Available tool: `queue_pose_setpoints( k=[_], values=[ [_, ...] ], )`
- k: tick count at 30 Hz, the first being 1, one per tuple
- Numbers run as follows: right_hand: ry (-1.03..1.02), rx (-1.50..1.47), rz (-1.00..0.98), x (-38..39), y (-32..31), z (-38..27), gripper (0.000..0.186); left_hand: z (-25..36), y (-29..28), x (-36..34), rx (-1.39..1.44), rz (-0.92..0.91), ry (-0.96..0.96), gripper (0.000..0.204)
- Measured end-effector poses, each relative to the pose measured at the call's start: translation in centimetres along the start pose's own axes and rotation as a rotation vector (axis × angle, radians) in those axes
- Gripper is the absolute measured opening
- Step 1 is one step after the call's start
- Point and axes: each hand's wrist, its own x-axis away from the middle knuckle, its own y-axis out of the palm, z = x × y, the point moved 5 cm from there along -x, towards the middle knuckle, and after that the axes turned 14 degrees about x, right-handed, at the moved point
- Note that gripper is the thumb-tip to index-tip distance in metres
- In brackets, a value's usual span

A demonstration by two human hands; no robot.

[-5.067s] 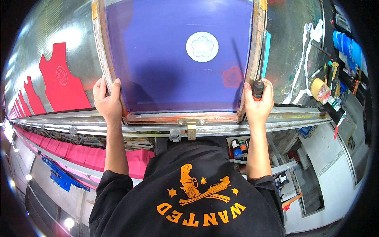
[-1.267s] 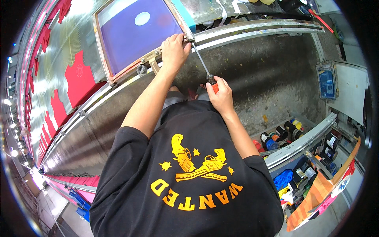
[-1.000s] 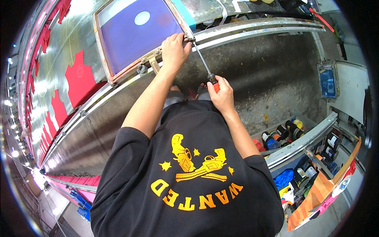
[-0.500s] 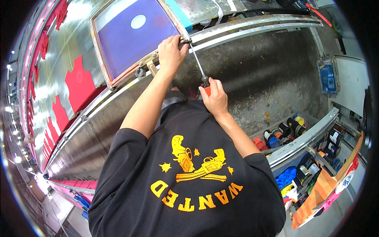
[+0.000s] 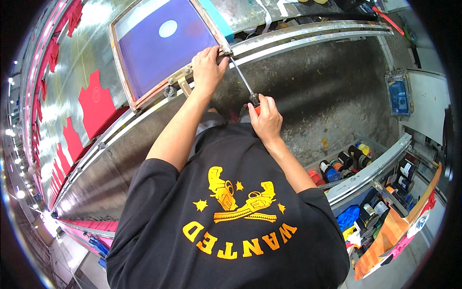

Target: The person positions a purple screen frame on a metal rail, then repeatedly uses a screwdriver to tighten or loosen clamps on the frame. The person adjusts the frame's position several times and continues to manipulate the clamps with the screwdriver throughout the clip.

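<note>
My left hand [image 5: 208,72] is closed on the right end of the near bar of a wooden screen frame [image 5: 119,58] with purple mesh and a pale round patch, beside a bolted metal bracket [image 5: 185,82]. My right hand [image 5: 264,120] grips a black-and-red screwdriver [image 5: 243,77], its long shaft angled up to a metal fitting at that same corner; the exact contact of the tip is too small to tell. A teal strip [image 5: 216,17] lies along the frame's right side.
Red cut fabric pieces [image 5: 96,111] line the long table to the left. Metal rails [image 5: 288,41] run along its edge. A concrete floor [image 5: 332,86] lies below, with several ink cans [image 5: 344,159] on a lower rack and a small blue-meshed frame [image 5: 399,96] at the right.
Since five seconds ago my hands have left the frame's two sides; the screwdriver now reaches the near right corner and the view has turned. Over the last second they have shifted only slightly.
</note>
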Motion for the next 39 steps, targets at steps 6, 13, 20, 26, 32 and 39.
queue_pose_setpoints(
  k=[6,13,20,26,32,39],
  values=[
    [0.058,-0.185,-0.005,-0.8,-0.1,0.7,0.042,-0.1,0.3,0.1,0.068,0.014,-0.015,0.043],
    [0.334,-0.595,-0.335,-0.4,2.6,3.3,0.053,-0.2,0.5,0.3,0.062,0.054,0.015,0.042],
    [0.498,-1.019,-0.548,-0.6,3.3,3.3,0.036,-0.4,0.2,0.2,0.050,0.064,0.022,0.040],
    [0.419,-0.813,-0.501,-0.8,2.2,3.8,0.028,-0.9,0.4,0.2,0.159,0.069,0.028,0.045],
    [0.484,-0.947,-0.521,4.6,-0.4,3.1,0.022,-2.0,-6.1,1.6,0.369,0.172,-0.033,0.059],
    [0.093,-0.529,-0.541,8.7,1.7,-10.3,0.029,-16.6,-22.4,7.9,0.236,0.517,-0.286,0.035]
  ],
)
